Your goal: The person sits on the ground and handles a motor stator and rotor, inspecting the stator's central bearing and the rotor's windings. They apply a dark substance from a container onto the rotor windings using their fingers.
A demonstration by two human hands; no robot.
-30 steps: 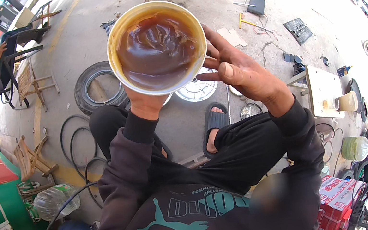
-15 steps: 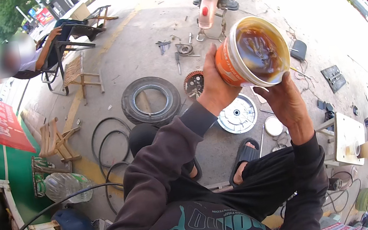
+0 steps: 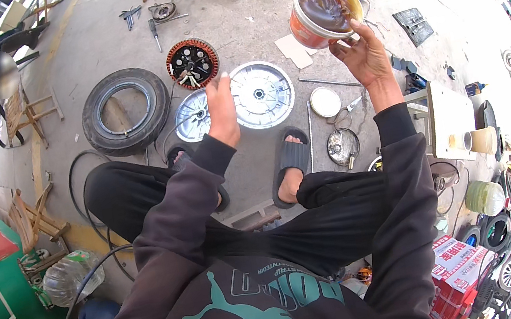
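Note:
My right hand (image 3: 366, 58) grips the lower right rim of an orange tub (image 3: 311, 34), its thumb up at the edge. The tub is tilted toward me and holds glossy amber-brown grease (image 3: 326, 7). My left hand (image 3: 221, 110) is empty, raised in front of the metal discs with its fingers stretched out. Just beyond it lies a round motor stator (image 3: 193, 64) with a copper-coloured rim and loose wires. Two silver hub covers, a smaller one (image 3: 192, 117) and a larger one (image 3: 263, 94), lie on the ground around that hand.
A tyre on its rim (image 3: 157, 98) lies at the left. Farther off are a screwdriver (image 3: 155, 35) and other tools. A white lid (image 3: 325, 102) and a round metal dish (image 3: 343, 147) lie near my right foot. A small white table (image 3: 448, 117) stands at the right.
My left hand has let go of the tub and moved left and down toward the discs. The right hand now holds the tub alone, and the view has tipped downward.

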